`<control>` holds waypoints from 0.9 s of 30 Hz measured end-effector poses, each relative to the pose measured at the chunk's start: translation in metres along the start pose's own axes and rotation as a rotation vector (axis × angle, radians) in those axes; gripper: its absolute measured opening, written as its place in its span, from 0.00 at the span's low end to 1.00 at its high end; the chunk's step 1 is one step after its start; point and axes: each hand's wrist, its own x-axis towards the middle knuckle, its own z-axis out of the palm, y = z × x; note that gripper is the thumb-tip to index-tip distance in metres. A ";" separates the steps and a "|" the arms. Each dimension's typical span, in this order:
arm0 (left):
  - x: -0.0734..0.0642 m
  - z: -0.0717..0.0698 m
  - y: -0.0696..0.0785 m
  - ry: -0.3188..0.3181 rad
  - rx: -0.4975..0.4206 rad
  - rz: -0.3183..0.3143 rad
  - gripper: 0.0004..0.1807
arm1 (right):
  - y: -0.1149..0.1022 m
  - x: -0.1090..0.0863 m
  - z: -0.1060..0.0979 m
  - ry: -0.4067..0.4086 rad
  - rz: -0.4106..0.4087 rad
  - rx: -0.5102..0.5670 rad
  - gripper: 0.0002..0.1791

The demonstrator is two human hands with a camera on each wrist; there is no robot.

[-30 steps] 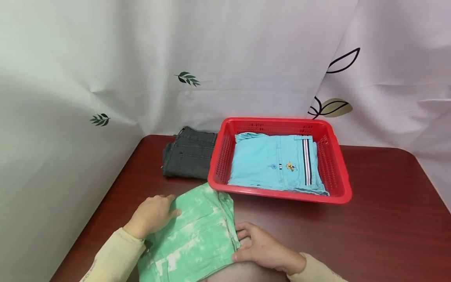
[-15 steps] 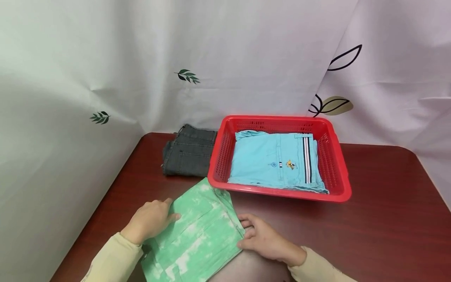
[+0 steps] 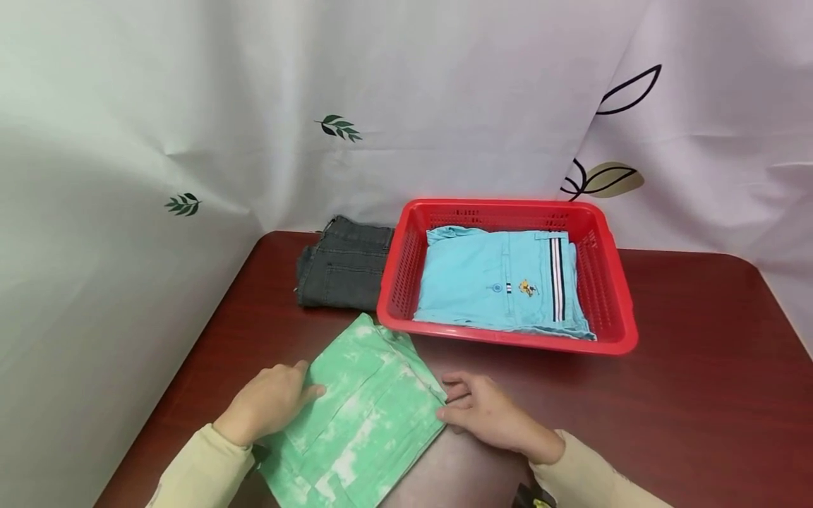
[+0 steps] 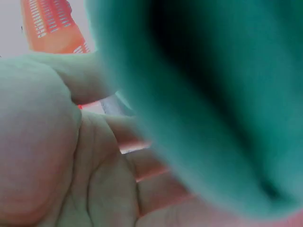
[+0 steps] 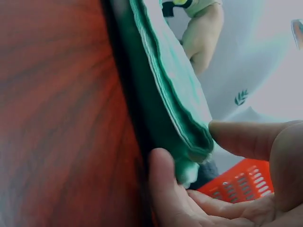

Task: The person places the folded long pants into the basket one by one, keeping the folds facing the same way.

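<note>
Folded green-and-white tie-dye pants (image 3: 356, 416) lie at an angle near the front of the table. My left hand (image 3: 267, 402) grips their left edge, thumb on top and fingers beneath. In the left wrist view a blurred green fold (image 4: 189, 118) sits between thumb and fingers. My right hand (image 3: 485, 413) holds the right corner. The right wrist view shows the layered edge (image 5: 175, 99) with the thumb (image 5: 241, 137) on one side and the fingers below. The far corner of the pants reaches the front rim of a red basket (image 3: 508, 337).
Folded light-blue pants (image 3: 470, 279) with a striped band lie inside the basket. Left of it are folded dark grey jeans (image 3: 349, 268). A white curtain (image 3: 444, 92) with leaf prints stands behind the dark red table (image 3: 699, 367).
Both hands keep hold of the green pants while the right hand moves right and away from me with its corner. The garment turns slightly and lies flatter. The head view tilts slightly down.
</note>
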 end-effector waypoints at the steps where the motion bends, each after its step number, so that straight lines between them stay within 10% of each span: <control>1: 0.000 -0.001 -0.001 -0.007 -0.004 0.002 0.35 | -0.001 -0.002 -0.001 0.003 0.014 0.007 0.37; 12: 0.011 -0.018 -0.019 -0.103 -0.054 0.017 0.47 | 0.004 -0.023 -0.004 -0.146 0.192 0.403 0.34; 21: 0.034 -0.022 -0.023 -0.128 -0.136 0.124 0.48 | 0.008 -0.022 0.012 -0.241 0.096 0.515 0.24; 27: 0.036 -0.021 -0.019 -0.140 -0.112 0.162 0.47 | 0.010 -0.021 0.020 -0.227 0.086 0.570 0.34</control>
